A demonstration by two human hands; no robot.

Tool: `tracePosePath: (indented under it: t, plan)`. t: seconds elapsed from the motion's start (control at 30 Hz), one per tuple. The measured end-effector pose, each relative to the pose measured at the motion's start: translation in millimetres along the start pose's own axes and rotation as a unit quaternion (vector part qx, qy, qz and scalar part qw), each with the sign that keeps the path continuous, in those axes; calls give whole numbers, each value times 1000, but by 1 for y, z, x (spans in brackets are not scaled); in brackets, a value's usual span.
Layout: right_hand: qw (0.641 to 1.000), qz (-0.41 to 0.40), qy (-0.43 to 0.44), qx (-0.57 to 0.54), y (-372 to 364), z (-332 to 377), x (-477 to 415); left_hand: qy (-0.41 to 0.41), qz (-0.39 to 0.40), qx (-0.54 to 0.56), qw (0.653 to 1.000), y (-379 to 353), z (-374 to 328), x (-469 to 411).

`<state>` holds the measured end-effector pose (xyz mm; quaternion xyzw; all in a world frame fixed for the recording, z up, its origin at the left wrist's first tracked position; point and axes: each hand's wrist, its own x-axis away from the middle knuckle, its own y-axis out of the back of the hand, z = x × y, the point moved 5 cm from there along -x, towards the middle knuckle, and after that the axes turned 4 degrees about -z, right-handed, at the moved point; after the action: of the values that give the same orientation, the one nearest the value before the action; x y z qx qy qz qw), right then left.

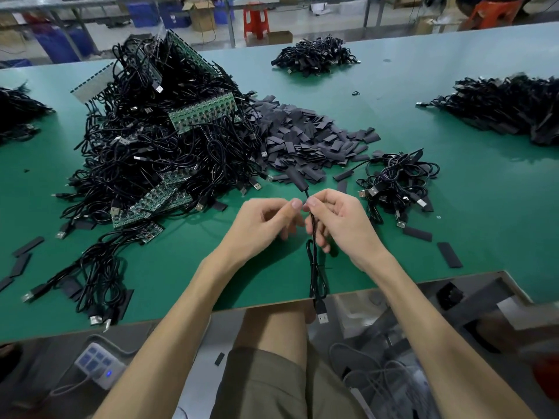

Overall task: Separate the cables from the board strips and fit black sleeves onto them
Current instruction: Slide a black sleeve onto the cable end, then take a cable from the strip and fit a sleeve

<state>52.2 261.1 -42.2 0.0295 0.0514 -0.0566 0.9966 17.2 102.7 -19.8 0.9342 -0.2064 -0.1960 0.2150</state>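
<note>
Both hands are working above the near edge of the green bench (484, 213). The right hand (335, 225) is gripping a black cable (313, 252) with curled fingers, and the left hand (266, 225) is pinching the same cable just beside the right thumb. Above the thumbs, the cable's top end is wearing a black sleeve (295, 176). Its lower part is hanging in a loop past the bench edge and ending in a silver plug (322, 316).

To the left, a big heap of cables (145, 164) is lying tangled with green board strips (202, 111). A pile of loose sleeves (305, 137) is sitting just behind the hands. A small bundle of cables (396, 182) is lying to the right.
</note>
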Motion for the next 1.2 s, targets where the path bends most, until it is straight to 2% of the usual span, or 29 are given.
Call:
tracePosePath:
  t: [0.13,0.23,0.37,0.43,0.5,0.57,0.6,0.67,0.73,0.8,0.9,1.0,1.13,1.2]
  plan:
    - [999,-26,20,-15,4,2,0,20,101,-51,993,-20,-12,24]
    - [999,-25,24,-16,3,2,0,34,123,-76,989,-24,-15,26]
    - [997,-62,41,-12,7,5,-1,76,162,104,978,-27,-28,26]
    - [996,-71,44,-29,7,7,-2,77,138,192,968,-23,-41,17]
    - [994,-53,32,-89,2,6,-3,59,105,215,969,-20,-55,-1]
    - [987,-29,-8,-159,-3,3,-5,47,90,192,976,-22,-70,-25]
    - [987,-21,-27,-157,-5,1,-5,41,88,172,980,-26,-77,-38]
    - [996,-33,-38,-70,-3,-3,-5,28,80,133,987,-38,-89,-63]
    - [999,-48,-4,24,1,-2,-4,35,72,120,990,-52,-94,-83]
    - [998,-53,-4,21,1,-2,-3,51,73,94,992,-62,-91,-95]
    - [998,-57,-16,17,2,-3,-5,20,70,-6,997,-68,-76,-96]
    - [996,-58,0,70,1,-3,-7,21,77,-54,995,-68,-59,-86]
    - [996,-61,-30,65,3,-7,-4,29,116,-137,983,-85,-56,-78]
    - [989,-73,-34,125,5,-8,1,29,126,-207,970,-93,-56,-77]
